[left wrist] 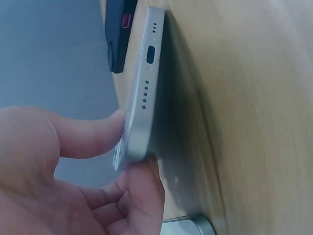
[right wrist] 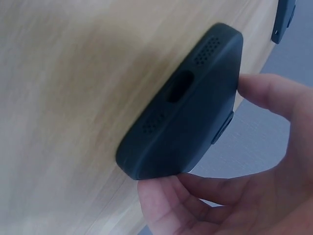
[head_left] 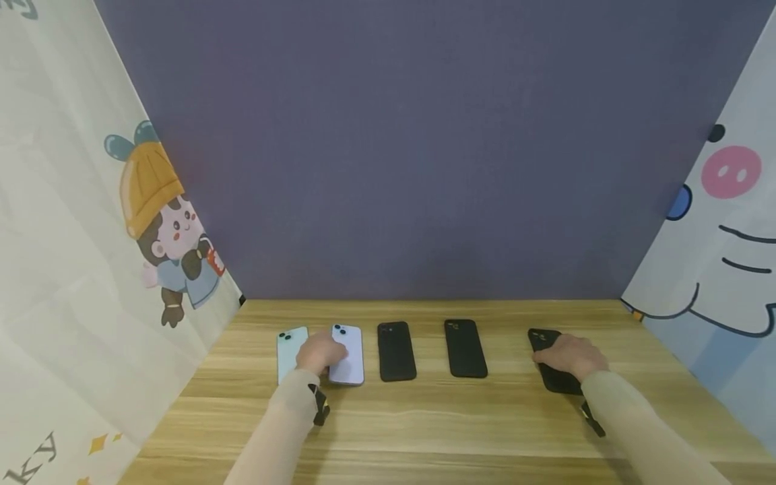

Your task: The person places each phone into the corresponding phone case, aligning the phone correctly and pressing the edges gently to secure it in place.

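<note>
My left hand (head_left: 321, 351) pinches a lavender phone (head_left: 348, 364) by its side, thumb on the back and fingers at the edge. In the left wrist view that phone's bottom edge (left wrist: 145, 90) with its charging port is raised off the wood, a shadow beneath it. Just left of it, partly behind the hand, lies a mint-green phone (head_left: 289, 347). My right hand (head_left: 572, 357) grips a phone in a black case (head_left: 556, 378) at the right end of the row. Thumb and fingers press its opposite long sides in the right wrist view, where the case's port cutout (right wrist: 180, 86) shows.
Between the hands, two more black phones (head_left: 397, 351) (head_left: 465, 348) lie back up on the wooden table (head_left: 424, 431). A dark panel (head_left: 412, 148) stands behind the table. Pale printed cloths with cartoon figures (head_left: 164, 222) hang at both sides.
</note>
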{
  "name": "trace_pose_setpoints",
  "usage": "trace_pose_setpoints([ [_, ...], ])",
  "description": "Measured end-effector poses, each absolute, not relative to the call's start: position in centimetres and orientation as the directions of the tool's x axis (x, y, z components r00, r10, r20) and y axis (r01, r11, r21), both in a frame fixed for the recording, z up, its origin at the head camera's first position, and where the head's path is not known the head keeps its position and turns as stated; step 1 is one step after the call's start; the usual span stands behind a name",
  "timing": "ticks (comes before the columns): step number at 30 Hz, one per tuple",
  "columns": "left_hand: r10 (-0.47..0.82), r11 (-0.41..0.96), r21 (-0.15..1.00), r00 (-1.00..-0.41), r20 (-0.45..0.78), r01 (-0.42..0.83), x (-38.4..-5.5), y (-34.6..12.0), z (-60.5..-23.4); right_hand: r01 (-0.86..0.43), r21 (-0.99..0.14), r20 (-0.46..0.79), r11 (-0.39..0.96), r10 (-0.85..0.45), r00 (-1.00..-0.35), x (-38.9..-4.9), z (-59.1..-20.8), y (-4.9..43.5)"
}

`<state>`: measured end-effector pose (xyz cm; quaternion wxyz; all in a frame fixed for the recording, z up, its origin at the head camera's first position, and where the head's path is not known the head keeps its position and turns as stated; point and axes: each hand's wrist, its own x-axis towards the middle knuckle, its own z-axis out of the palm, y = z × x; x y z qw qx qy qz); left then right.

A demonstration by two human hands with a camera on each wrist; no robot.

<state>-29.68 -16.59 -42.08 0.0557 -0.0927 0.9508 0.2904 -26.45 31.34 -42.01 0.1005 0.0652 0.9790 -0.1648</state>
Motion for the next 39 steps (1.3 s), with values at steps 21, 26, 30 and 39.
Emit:
trace_pose_setpoints([
  [21, -0.065, 0.427, 0.873, -0.972, -0.228, -0.233, -30.0, -17.3, -42.8, 0.142, -0.354, -0.174, 0.925, 0.084, -0.981, -26.4, -42.0, 30.6],
  [26, -0.045, 0.353, 0.907, -0.972, -0.23, -0.231, -30.2, -17.2, -42.9, 0.137, -0.383, -0.155, 0.914, 0.083, -0.984, -26.4, -42.1, 30.1],
  [30, -0.044, 0.317, 0.918, -0.971, -0.236, -0.237, -30.3, -17.0, -43.0, 0.121, -0.426, -0.14, 0.897, 0.067, -0.988, -26.4, -42.3, 29.4],
  [39, 0.013, 0.233, 0.942, -0.968, -0.25, -0.24, -30.2, -16.1, -43.4, 0.103, -0.538, -0.124, 0.837, 0.042, -0.991, -25.7, -42.8, 26.7],
])
